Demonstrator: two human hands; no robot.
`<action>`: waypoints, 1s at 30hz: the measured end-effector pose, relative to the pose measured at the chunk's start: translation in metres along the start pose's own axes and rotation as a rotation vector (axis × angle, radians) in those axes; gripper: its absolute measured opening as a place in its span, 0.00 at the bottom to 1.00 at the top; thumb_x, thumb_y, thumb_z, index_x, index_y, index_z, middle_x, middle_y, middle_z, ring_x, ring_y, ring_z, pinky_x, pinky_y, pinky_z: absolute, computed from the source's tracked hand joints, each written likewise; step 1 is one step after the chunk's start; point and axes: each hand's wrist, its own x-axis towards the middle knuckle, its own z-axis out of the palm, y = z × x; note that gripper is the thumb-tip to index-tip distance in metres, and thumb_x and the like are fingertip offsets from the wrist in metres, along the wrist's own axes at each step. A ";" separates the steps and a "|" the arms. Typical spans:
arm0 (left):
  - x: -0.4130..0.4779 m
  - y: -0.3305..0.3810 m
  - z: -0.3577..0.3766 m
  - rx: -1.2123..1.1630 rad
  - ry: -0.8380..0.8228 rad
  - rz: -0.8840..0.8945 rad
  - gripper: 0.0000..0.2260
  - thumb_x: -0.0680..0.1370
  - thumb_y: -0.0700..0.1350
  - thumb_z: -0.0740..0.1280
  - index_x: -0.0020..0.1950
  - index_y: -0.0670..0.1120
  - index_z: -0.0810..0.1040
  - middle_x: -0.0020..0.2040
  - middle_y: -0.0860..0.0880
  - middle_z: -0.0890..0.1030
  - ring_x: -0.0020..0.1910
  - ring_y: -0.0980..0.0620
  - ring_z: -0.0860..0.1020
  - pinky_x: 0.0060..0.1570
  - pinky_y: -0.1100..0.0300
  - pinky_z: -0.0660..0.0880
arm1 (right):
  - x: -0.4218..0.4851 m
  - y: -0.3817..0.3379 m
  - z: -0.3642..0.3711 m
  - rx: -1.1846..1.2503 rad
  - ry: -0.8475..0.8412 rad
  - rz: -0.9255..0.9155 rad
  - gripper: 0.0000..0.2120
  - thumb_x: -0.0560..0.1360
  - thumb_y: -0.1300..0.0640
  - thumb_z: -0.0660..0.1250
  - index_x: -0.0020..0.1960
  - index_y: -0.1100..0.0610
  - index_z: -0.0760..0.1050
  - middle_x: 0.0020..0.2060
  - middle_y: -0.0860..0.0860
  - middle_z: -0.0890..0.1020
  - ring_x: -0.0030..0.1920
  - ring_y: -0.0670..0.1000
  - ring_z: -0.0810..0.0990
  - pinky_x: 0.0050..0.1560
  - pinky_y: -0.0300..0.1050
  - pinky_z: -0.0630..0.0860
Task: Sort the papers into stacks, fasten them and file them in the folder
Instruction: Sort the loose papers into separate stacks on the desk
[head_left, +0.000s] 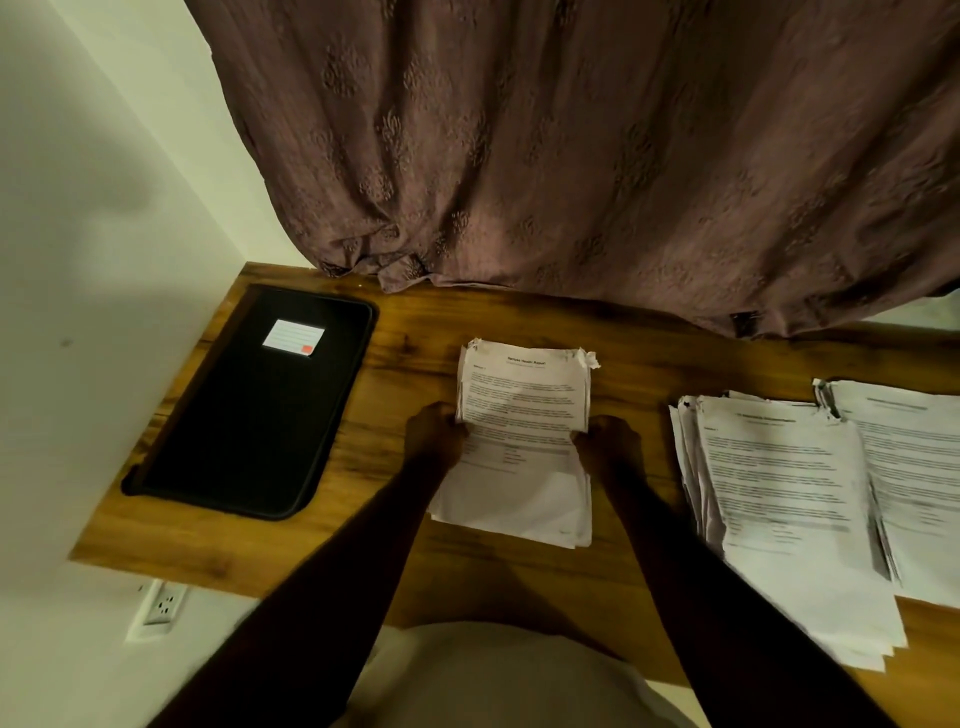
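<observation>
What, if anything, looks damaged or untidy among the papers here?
The middle stack, gripped by the left hand and right hand, has torn, ragged top corners. The right stack beside it is fanned out, sheet edges not squared. The black folder lies closed and looks sound.

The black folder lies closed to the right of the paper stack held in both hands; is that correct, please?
No: the head view shows the black folder closed, left of the paper stack held in the left hand and right hand.
</observation>
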 end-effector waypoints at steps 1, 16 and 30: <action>0.001 -0.001 0.001 -0.004 0.016 -0.001 0.09 0.80 0.46 0.69 0.57 0.45 0.83 0.57 0.47 0.84 0.49 0.50 0.81 0.44 0.63 0.72 | 0.000 0.001 0.001 0.004 0.005 -0.002 0.09 0.79 0.55 0.68 0.57 0.57 0.80 0.56 0.54 0.83 0.51 0.56 0.84 0.47 0.46 0.80; -0.007 0.011 -0.002 0.067 0.116 -0.016 0.20 0.80 0.52 0.67 0.68 0.44 0.72 0.65 0.42 0.76 0.63 0.42 0.75 0.58 0.49 0.77 | -0.013 0.001 0.002 -0.161 0.074 -0.050 0.19 0.77 0.46 0.65 0.64 0.53 0.70 0.60 0.55 0.75 0.60 0.59 0.77 0.55 0.57 0.80; -0.036 0.064 0.037 -0.031 0.111 0.357 0.18 0.79 0.49 0.68 0.67 0.44 0.73 0.64 0.43 0.78 0.64 0.43 0.77 0.60 0.47 0.79 | -0.038 0.018 -0.028 -0.473 0.216 -0.283 0.31 0.80 0.42 0.59 0.80 0.51 0.57 0.80 0.58 0.57 0.80 0.61 0.52 0.78 0.62 0.54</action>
